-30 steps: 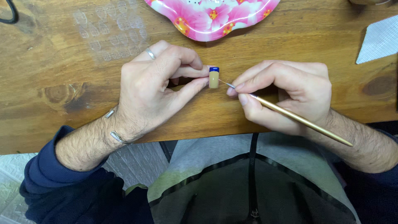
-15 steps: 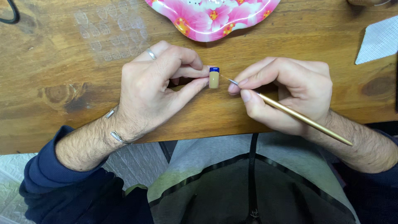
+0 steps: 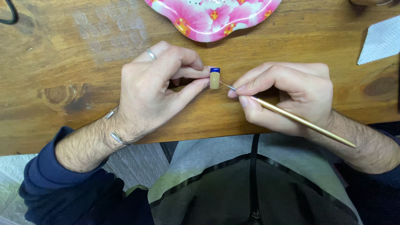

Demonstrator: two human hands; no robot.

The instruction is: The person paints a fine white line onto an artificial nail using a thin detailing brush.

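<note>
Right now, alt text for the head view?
Left hand pinches a small beige artificial nail with a blue tip over a wooden table, while the right hand holds a thin gold brush to it. A pink flowered tray sits behind.

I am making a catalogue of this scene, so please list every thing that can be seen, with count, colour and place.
false nail: one, beige with a blue tip, in the left grip at the table centre
thin brush: one, gold handle, in the right grip, fine end pointing at the nail
tray: one, pink with flowers, top centre
sheet of clear nail tips: one, transparent, top left
paper: one, white, top right
cable: one, black, top left corner
table: one, brown wood
left hand: ring, wrist bracelet, dark blue sleeve
right hand: bare forearm
</note>
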